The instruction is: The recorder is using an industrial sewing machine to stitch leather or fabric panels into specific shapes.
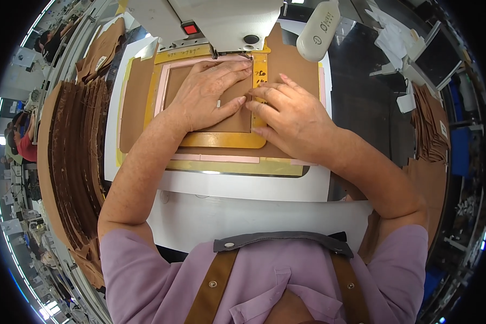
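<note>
My left hand (213,89) lies flat, fingers stretched, on a brown fabric panel (235,120) inside a yellow frame (221,140). Its thumb points toward my right hand (294,110), whose fingers are spread and bent over the frame's right bar. The right fingertips touch the inner edge of that bar, close to the left thumb. A pink strip (162,92) lines the inside of the frame. More brown fabric (297,67) extends beneath and beyond it. Just past my left fingertips is the lower end of a white sewing machine head (227,24).
On the left hangs a thick stack of brown fabric pieces (73,162); more brown pieces (432,127) lie at the right. A white lamp-like device (318,32) overhangs the work. A white board (243,189) lies underneath. A dark-screened monitor (433,56) stands at the far right.
</note>
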Motion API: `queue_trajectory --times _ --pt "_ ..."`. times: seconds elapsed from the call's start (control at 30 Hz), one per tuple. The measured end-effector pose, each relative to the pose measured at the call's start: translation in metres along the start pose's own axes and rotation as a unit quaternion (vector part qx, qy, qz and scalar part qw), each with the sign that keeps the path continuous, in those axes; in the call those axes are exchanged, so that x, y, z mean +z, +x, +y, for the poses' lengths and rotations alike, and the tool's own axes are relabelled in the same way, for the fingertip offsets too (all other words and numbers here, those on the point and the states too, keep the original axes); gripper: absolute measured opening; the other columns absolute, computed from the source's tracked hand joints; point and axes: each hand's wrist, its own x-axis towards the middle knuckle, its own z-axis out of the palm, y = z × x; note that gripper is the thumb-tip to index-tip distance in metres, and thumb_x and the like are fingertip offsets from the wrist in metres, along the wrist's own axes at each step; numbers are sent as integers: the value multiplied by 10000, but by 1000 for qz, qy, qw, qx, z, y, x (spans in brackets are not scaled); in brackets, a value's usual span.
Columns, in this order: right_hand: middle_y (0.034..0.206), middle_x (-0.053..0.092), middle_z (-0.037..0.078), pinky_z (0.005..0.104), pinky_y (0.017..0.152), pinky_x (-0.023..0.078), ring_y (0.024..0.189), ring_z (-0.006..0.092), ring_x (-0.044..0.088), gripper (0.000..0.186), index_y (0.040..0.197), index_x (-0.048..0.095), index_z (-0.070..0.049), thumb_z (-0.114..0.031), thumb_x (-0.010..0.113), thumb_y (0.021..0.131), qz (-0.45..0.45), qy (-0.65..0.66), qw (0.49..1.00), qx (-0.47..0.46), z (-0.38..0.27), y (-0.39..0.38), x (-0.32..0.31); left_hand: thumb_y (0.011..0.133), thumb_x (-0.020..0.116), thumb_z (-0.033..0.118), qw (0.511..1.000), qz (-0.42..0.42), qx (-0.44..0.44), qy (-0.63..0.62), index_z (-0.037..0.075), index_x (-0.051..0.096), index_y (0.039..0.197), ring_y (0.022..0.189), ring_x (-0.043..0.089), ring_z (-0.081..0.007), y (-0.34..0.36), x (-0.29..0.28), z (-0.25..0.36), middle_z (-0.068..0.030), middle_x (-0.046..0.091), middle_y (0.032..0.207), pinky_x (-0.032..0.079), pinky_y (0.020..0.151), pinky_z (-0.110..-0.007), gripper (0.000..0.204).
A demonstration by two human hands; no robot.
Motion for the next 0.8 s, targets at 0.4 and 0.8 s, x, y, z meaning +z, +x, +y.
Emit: queue_trajectory --times 0.4,0.8 --pt "1124 652 73 501 1011 524 1129 250 630 440 1053 722 -111 -485 760 824 -21 -31 998 -59 -17 -9 -3 915 610 384 999 3 -24 25 125 548 1449 1407 471 -235 2 3 15 -67 519 1527 279 1189 -500 597" --pt "1222 613 152 536 1048 496 1194 320 596 427 1103 677 -110 -462 727 867 -37 8 999 -14 -22 -12 -4 945 632 414 998 36 -9 52 157 620 1370 1279 581 -201 -1 6 11 -26 569 1440 242 1197 -569 497"
